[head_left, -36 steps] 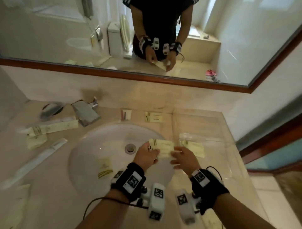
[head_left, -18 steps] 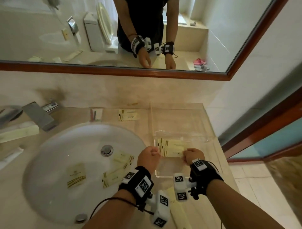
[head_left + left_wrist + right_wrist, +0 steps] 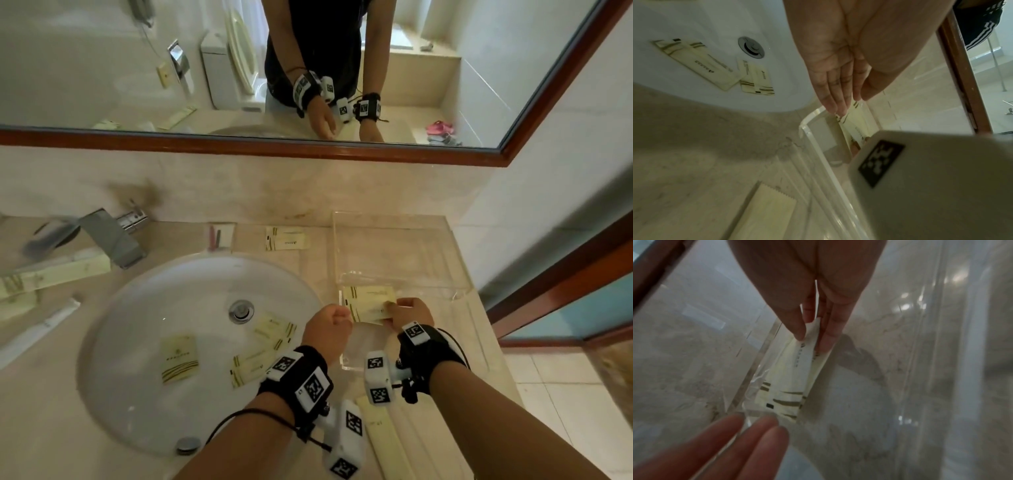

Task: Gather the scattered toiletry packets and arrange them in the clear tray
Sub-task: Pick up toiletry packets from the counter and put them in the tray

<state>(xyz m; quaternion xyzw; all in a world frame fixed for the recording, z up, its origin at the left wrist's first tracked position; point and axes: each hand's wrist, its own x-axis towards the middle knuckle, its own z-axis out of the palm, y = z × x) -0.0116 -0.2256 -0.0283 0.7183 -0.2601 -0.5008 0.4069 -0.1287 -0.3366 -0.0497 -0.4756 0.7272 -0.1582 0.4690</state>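
The clear tray (image 3: 394,240) stands on the counter right of the sink, and a divider splits it. A small stack of pale yellow packets (image 3: 370,303) lies in its near compartment against the divider. My right hand (image 3: 407,310) pinches the stack's right end between thumb and fingers (image 3: 797,331). My left hand (image 3: 329,325) is at the stack's left end, its straight fingers (image 3: 836,107) touching the tray wall (image 3: 809,123) and the packets (image 3: 857,120). Three more packets (image 3: 180,356) (image 3: 274,329) (image 3: 251,365) lie in the sink basin.
Two packets (image 3: 286,238) (image 3: 221,236) lie at the back of the counter. Long packets (image 3: 54,274) lie left of the faucet (image 3: 113,236). Another long packet (image 3: 383,438) lies at the counter's front under my wrists. A mirror runs along the back wall.
Both hands carried the stack of packets from above the sink's right rim into the tray's near compartment and lowered it against the divider.
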